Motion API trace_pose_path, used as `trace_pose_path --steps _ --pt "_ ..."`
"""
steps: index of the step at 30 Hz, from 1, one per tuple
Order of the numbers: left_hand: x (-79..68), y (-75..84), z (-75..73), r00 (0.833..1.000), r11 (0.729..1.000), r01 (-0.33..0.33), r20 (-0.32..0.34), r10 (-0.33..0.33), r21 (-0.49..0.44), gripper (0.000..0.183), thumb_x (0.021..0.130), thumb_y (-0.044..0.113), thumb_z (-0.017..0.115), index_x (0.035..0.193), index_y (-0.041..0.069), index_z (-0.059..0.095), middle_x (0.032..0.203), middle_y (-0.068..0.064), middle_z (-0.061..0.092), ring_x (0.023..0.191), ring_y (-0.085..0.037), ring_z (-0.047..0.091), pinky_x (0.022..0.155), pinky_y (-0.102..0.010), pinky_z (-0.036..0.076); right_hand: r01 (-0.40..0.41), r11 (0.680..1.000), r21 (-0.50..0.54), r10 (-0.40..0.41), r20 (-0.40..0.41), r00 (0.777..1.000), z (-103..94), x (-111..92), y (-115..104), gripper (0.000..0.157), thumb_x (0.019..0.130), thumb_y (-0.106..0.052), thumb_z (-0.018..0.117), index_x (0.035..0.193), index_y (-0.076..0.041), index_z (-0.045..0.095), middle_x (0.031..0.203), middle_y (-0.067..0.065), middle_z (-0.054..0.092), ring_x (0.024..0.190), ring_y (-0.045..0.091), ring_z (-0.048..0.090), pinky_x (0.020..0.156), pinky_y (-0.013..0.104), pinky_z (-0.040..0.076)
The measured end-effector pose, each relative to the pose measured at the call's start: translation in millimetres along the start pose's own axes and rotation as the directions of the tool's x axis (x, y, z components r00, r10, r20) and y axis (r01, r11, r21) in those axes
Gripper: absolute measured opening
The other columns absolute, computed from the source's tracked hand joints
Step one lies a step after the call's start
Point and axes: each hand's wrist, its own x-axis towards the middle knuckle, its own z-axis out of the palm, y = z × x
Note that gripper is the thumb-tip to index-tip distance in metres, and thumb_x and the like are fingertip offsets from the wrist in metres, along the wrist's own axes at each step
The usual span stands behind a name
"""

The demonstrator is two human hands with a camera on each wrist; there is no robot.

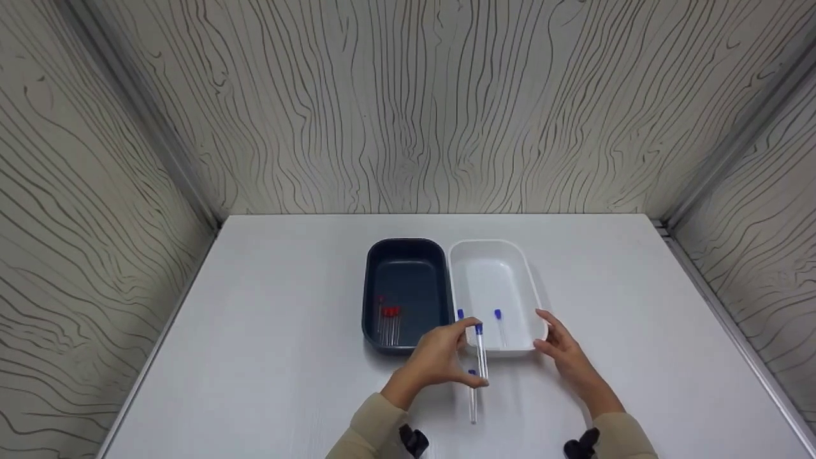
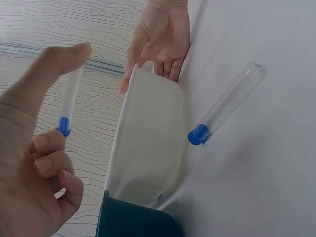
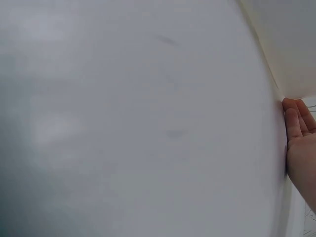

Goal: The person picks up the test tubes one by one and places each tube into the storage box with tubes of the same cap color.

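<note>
My left hand (image 1: 437, 354) pinches a clear test tube with a blue cap (image 1: 481, 357) end to end, the index finger at the cap and the thumb at the bottom. The tube is above the front edge of the white tray (image 1: 491, 264). My right hand (image 1: 567, 354) grips that tray's near right corner, with fingers around the rim, as the left wrist view also shows. Another blue-capped test tube (image 2: 227, 103) lies on the table in front of the tray. Inside the tray lies a blue-capped tube (image 1: 501, 326); a second blue cap (image 1: 460, 313) shows partly behind my left hand.
A dark blue tray (image 1: 405, 280) stands left against the white one, with several red-capped test tubes (image 1: 390, 326) in its near left part. The white table (image 1: 274, 319) is bounded by wood-grain-patterned panels (image 1: 408, 115) at the back and sides.
</note>
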Motion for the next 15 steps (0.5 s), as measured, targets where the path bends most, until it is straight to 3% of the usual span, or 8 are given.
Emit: trace_pose_path --steps 5,11,15 --pt "7.8 1.5 -1.1 1.000 0.999 -0.011 -0.020 0.010 -0.043 0.088 0.053 0.047 0.086 0.129 0.026 0.047 0.069 0.012 0.032 0.062 0.001 0.033 0.055 -0.013 0.029 -0.008 1.000 -0.022 0.008 0.004 1.000 0.6 -1.0 -1.4 0.062 0.094 -0.007 0.048 0.147 -0.008 0.014 0.152 0.031 0.008 0.142 0.047 0.003 0.087 -0.001 0.033" --pt "17.2 3.6 -1.8 0.999 0.999 0.032 0.001 -0.032 -0.036 0.088 0.053 0.048 0.085 0.130 0.028 0.047 0.080 -0.001 0.055 0.066 0.000 0.039 0.055 -0.012 0.032 -0.020 0.999 -0.034 0.020 -0.004 1.000 0.7 -0.6 -2.2 0.064 0.093 -0.008 0.050 0.147 -0.008 0.015 0.152 0.031 0.009 0.142 0.047 0.005 0.086 -0.001 0.033" --pt "23.4 3.2 -1.0 0.999 0.998 0.040 -0.011 -0.040 -0.041 0.089 0.053 0.049 0.085 0.131 0.027 0.047 0.085 -0.004 0.058 0.069 -0.001 0.041 0.057 -0.012 0.035 -0.032 0.999 -0.025 0.031 -0.016 0.999 0.8 0.5 -2.6 0.063 0.093 -0.005 0.049 0.147 -0.009 0.016 0.152 0.031 0.011 0.142 0.046 0.006 0.081 -0.005 0.031"
